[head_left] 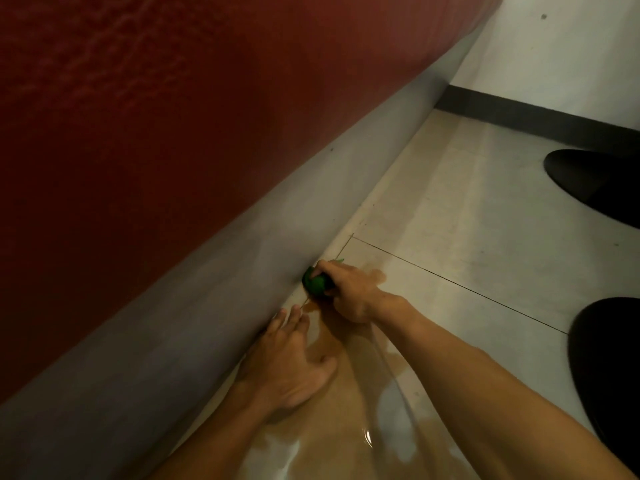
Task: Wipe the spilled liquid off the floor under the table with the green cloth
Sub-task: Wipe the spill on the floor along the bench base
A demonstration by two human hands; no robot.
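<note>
My right hand (349,292) grips a bunched green cloth (316,283) and holds it down on the pale tiled floor (467,237), right beside the grey edge of the table (214,271). A brownish spilled liquid (332,382) spreads over the floor from the cloth toward me. My left hand (289,362) rests flat on the wet floor with its fingers spread, nearer to me than the cloth. Part of the cloth is hidden under my right hand's fingers.
The table's red top (138,116) fills the upper left and overhangs the floor. Two dark rounded objects (602,181) (613,372) sit at the right edge. A white wall with a dark skirting strip (540,116) stands at the back.
</note>
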